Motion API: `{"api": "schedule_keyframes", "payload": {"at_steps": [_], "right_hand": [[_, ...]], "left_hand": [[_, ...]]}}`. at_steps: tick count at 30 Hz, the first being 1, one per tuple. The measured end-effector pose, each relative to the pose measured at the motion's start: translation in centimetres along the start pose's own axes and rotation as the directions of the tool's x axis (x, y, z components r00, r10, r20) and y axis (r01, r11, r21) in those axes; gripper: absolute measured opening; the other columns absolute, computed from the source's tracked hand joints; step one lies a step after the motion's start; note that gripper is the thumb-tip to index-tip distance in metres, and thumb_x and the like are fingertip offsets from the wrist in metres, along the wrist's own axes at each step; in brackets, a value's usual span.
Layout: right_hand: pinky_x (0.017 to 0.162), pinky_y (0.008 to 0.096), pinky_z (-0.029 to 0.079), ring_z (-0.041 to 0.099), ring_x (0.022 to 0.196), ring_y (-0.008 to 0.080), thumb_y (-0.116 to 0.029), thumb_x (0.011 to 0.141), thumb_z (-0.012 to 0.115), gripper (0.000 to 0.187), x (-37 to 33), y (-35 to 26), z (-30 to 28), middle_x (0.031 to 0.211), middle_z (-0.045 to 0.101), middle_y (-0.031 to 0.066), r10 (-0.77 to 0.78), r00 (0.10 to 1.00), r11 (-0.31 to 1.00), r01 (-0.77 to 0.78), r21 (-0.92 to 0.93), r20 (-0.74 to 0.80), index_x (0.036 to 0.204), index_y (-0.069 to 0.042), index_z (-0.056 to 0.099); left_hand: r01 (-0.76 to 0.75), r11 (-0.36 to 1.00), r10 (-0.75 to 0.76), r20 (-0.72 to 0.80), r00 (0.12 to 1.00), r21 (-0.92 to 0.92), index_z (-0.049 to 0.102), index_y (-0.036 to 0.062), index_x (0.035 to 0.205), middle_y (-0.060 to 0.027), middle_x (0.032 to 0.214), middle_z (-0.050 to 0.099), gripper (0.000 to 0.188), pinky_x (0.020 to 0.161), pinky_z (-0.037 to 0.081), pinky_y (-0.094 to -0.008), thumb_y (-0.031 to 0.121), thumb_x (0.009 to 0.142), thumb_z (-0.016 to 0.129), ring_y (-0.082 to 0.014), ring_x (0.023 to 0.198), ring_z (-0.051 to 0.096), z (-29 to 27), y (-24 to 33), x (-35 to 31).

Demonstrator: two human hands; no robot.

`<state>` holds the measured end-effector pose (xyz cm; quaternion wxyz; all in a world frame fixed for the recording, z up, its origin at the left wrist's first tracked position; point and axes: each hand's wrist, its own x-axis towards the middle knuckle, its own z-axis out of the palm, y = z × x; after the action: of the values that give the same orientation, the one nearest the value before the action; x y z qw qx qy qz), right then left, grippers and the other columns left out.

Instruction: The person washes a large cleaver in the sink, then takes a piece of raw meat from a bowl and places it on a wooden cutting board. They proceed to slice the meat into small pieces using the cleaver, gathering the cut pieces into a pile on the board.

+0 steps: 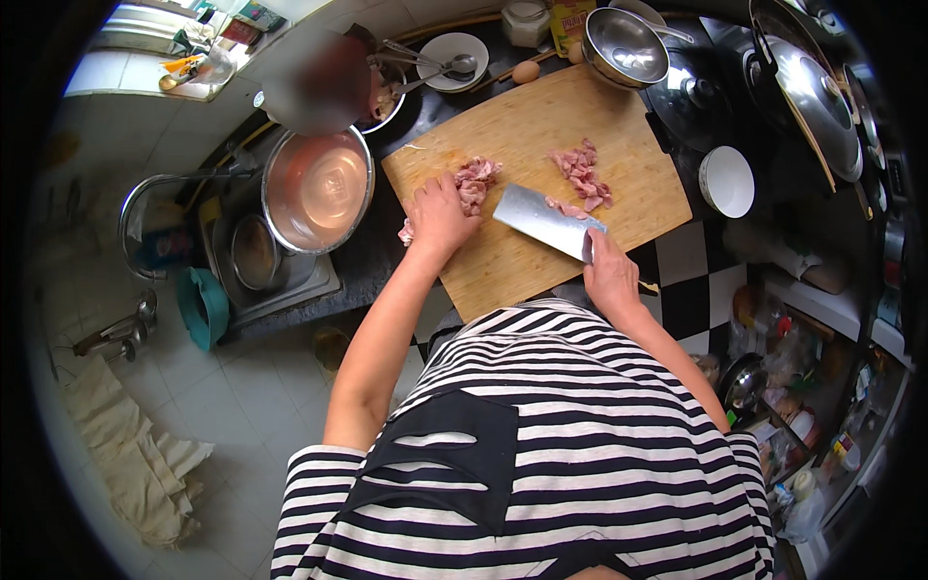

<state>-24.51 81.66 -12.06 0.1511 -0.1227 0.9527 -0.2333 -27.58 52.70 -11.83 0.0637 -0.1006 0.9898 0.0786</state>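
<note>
A large wooden cutting board (pixel 527 135) lies in front of me on the dark counter. At its left side my left hand (pixel 443 215) presses with curled fingers on a heap of raw meat (pixel 478 182), and a bit of the meat shows below the hand too. My right hand (pixel 611 274) grips a cleaver (pixel 541 218), its broad blade lying tilted low over the board and pointing left. Small meat slices (pixel 570 209) sit at the blade's far edge; whether on or behind it I cannot tell. Beyond them is a loose pile of cut meat (pixel 582 172).
Left of the board stand a metal basin (pixel 280 198) and a sink (pixel 319 275) with a faucet (pixel 124 227). Behind are a white bowl with spoons (pixel 440 50), an egg (pixel 526 72) and a metal pan (pixel 615 72). A white bowl (pixel 727 182) and a lidded wok (pixel 812 97) stand right.
</note>
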Motion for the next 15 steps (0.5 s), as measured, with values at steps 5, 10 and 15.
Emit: {"api": "schedule_keyframes", "payload": {"at_steps": [5, 10, 15], "right_hand": [[0.079, 0.0455, 0.05, 0.059, 0.093, 0.0361, -0.003, 0.076, 0.067, 0.063, 0.2, 0.4, 0.7, 0.096, 0.056, 0.0176, -0.143, 0.99, 0.984, 0.142, -0.11, 0.001, 0.135, -0.006, 0.046], [0.087, 0.0418, 0.05, 0.058, 0.104, 0.0352, -0.018, 0.076, 0.076, 0.055, 3.8, -2.1, -1.7, 0.109, 0.058, 0.0178, -0.199, 0.98, 0.968, 0.193, 0.161, 0.025, 0.124, -0.002, 0.057], [0.092, 0.0343, 0.051, 0.059, 0.111, 0.021, -0.02, 0.085, 0.074, 0.065, 10.8, -6.8, -1.7, 0.125, 0.058, 0.0115, -0.228, 0.929, 0.616, -0.094, 0.782, 0.29, 0.14, -0.004, 0.045]], "left_hand": [[-0.081, 0.986, 0.063, -0.121, 0.991, -0.148, 0.055, 0.0017, 0.097, -0.0196, 0.094, 0.063, 0.043, 0.077, 0.049, -0.0496, 0.019, 0.064, 0.075, -0.0406, 0.087, 0.061, 1.7, -1.2, -0.4], [-0.176, 0.884, 0.224, 0.061, 0.973, -0.433, 0.056, 0.0021, 0.101, -0.0174, 0.093, 0.066, 0.041, 0.077, 0.05, -0.0446, 0.018, 0.067, 0.073, -0.0349, 0.088, 0.064, -0.5, -3.3, 0.1], [0.119, 0.645, 0.287, 0.384, 0.878, -0.755, 0.056, 0.0044, 0.113, -0.0102, 0.086, 0.066, 0.046, 0.067, 0.052, -0.0336, 0.016, 0.071, 0.071, -0.0188, 0.075, 0.064, -5.4, -1.1, -0.5]]}}
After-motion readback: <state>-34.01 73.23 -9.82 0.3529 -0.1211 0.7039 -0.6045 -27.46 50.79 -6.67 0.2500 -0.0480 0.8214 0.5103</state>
